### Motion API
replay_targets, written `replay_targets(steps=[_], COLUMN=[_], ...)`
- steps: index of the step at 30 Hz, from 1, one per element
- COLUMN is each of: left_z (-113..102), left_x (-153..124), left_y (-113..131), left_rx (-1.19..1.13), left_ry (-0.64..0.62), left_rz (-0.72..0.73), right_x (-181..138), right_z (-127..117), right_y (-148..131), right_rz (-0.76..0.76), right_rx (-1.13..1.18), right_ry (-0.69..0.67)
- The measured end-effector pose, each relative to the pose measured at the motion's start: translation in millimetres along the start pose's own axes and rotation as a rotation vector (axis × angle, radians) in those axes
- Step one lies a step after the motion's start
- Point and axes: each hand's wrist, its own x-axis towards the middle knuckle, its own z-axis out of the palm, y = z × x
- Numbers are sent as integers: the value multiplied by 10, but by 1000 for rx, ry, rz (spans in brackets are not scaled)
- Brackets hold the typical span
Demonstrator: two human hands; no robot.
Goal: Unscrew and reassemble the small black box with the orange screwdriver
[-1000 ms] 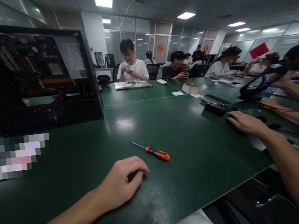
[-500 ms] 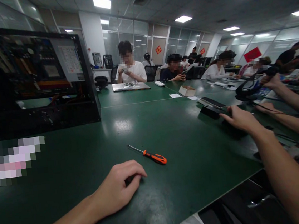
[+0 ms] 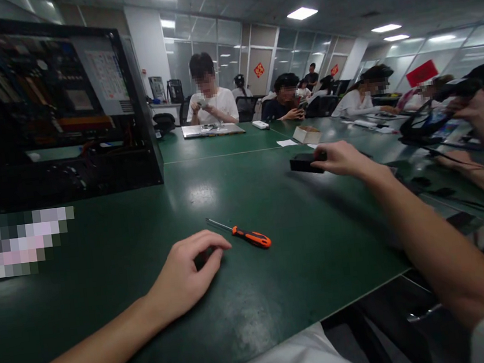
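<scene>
My right hand [image 3: 347, 161] grips a small black box [image 3: 304, 163] by its near right end, above the table on the right; its exact kind is not clear. My left hand [image 3: 191, 269] rests on the green table with fingers loosely curved and nothing in them. Just beyond its fingertips lies a screwdriver [image 3: 252, 237] with an orange and black handle, its metal shaft pointing to the far left. An open black computer case [image 3: 146, 111] stands at the left, its boards and a labelled metal unit showing.
A small cardboard box [image 3: 306, 134] and white paper [image 3: 286, 142] lie farther back. Opposite sits a person in white behind a flat panel [image 3: 213, 130]. At the right, another person's hands [image 3: 458, 160] are near black cables. The green table's [image 3: 281, 293] front edge runs before me.
My right hand has moved left and away from me with the black box, from the right side of the table. My left hand and the screwdriver stay in place; the view has shifted slightly.
</scene>
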Motion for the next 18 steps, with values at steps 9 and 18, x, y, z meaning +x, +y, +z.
replay_targets(steps=[9,18], left_z=[-164,-135], left_x=[-93,-19], left_y=[-28,-14], left_rx=[13,141], left_ry=[215,-24], left_rz=[4,-33], right_x=[-1061,-1046], right_z=[-109,307], right_y=[-1790,-1807], right_rz=[-926,-1026], right_rx=[669,641], right_ry=[77,-18])
